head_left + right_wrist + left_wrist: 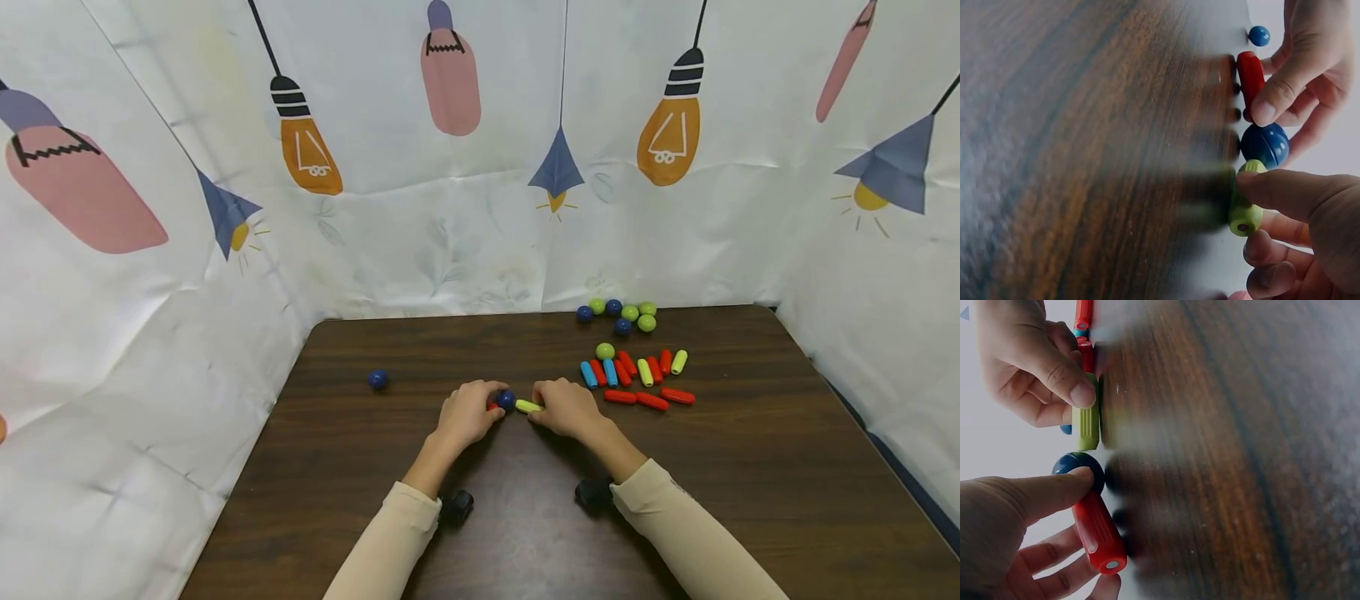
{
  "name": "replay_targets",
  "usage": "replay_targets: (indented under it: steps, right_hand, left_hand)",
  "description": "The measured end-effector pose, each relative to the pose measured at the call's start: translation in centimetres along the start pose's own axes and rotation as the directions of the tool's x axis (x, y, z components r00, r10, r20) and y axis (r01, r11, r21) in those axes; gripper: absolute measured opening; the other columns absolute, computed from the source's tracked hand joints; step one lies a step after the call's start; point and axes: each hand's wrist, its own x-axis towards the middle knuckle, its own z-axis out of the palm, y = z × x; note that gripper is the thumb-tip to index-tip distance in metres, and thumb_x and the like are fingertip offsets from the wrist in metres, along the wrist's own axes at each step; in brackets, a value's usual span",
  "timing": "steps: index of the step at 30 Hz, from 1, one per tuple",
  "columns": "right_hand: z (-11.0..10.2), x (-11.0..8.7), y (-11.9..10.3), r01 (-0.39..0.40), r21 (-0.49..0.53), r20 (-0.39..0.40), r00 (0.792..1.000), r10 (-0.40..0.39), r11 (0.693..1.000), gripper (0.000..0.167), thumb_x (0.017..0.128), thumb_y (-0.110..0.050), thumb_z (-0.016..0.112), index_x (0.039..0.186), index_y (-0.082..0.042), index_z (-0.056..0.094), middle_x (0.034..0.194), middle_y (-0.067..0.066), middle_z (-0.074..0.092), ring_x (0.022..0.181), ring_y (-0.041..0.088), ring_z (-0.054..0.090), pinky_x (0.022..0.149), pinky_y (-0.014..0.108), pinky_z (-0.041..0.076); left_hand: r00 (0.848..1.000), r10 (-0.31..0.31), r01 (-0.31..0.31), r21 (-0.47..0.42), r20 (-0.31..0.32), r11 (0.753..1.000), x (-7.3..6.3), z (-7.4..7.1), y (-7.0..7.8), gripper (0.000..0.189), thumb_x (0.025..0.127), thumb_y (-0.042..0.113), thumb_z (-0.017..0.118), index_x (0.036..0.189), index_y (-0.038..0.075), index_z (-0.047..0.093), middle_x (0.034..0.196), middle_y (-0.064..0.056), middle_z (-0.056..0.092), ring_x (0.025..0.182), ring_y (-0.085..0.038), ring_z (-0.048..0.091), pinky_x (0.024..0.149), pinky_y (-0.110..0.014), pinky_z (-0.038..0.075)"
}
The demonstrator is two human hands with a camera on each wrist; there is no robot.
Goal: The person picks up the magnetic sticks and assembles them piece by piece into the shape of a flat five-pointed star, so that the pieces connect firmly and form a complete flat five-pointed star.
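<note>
My left hand (467, 412) pinches a blue ball (506, 401) joined to a red rod (1099, 534), thumb across the place where they meet. Opposite it, my right hand (566, 407) holds a yellow-green rod (1247, 200) between thumb and fingers. That rod's end points at the blue ball and lies very close to it; whether they touch I cannot tell. A pale metal disc shows in the red rod's free end. Both hands are low over the dark wooden table (510, 533).
A lone blue ball (378, 380) sits to the left. At the right lie several red, blue and yellow rods (621, 397), with green and blue balls (647, 323) behind them near the back edge. A patterned white cloth (480, 233) hangs behind the table.
</note>
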Motion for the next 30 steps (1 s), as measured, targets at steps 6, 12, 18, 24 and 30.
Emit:
replay_targets:
  steps: [6, 12, 18, 24, 30]
  right_hand:
    - [0.1, 0.0, -0.1, -0.009, 0.013, 0.012, 1.000, 0.009, 1.000, 0.022, 0.088, -0.036, 0.079, 0.085, -0.021, 0.063, 0.074, -0.004, 0.061, 0.061, 0.018, 0.056, 0.054, 0.032, 0.043]
    - [0.3, -0.1, 0.0, -0.015, 0.027, 0.025, 1.000, 0.015, 1.000, 0.022, 0.089, -0.036, 0.079, 0.088, -0.021, 0.064, 0.075, -0.004, 0.061, 0.061, 0.018, 0.056, 0.054, 0.032, 0.043]
    - [0.4, -0.6, 0.5, 0.004, 0.074, 0.053, 0.999, -0.008, 0.997, 0.023, 0.089, -0.039, 0.078, 0.099, -0.021, 0.066, 0.074, -0.005, 0.060, 0.061, 0.015, 0.055, 0.055, 0.031, 0.042]
    - [-0.1, -1.8, 1.5, 0.031, 0.190, 0.032, 0.999, -0.038, 0.981, 0.023, 0.091, -0.035, 0.077, 0.106, -0.019, 0.068, 0.074, -0.004, 0.061, 0.061, 0.014, 0.056, 0.055, 0.031, 0.044]
    - [-0.5, -2.4, 2.8, 0.061, 0.267, -0.029, 0.998, -0.055, 0.962, 0.020, 0.094, -0.033, 0.074, 0.105, -0.017, 0.069, 0.074, -0.005, 0.062, 0.060, 0.012, 0.056, 0.057, 0.030, 0.045]
  left_hand:
    - [1.000, 0.014, -0.014, -0.003, 0.006, 1.000, 0.1, 0.1, -0.1, 0.042, 0.091, 0.024, 0.078, 0.132, 0.025, 0.069, 0.086, 0.001, 0.059, 0.067, -0.016, 0.052, 0.055, -0.030, 0.041]
    - [0.999, 0.033, -0.033, -0.001, 0.002, 0.999, 0.0, -0.1, -0.6, 0.042, 0.091, 0.024, 0.078, 0.132, 0.026, 0.069, 0.094, -0.002, 0.066, 0.071, -0.016, 0.056, 0.057, -0.032, 0.045]
    - [1.000, -0.008, 0.008, -0.064, -0.001, 0.998, -0.5, -2.5, -2.9, 0.045, 0.093, 0.033, 0.076, 0.136, 0.022, 0.065, 0.103, -0.004, 0.069, 0.085, -0.019, 0.065, 0.066, -0.037, 0.052]
    - [0.953, -0.220, 0.215, -0.050, -0.207, 0.975, -0.8, -7.8, -9.5, 0.040, 0.097, 0.029, 0.070, 0.134, 0.016, 0.064, 0.114, -0.014, 0.067, 0.101, -0.034, 0.065, 0.076, -0.051, 0.053]
    - [0.872, -0.422, 0.428, -0.032, -0.248, 0.903, -2.1, -10.4, -16.3, 0.043, 0.100, 0.023, 0.062, 0.140, 0.007, 0.057, 0.136, -0.032, 0.050, 0.120, -0.052, 0.048, 0.092, -0.063, 0.046]
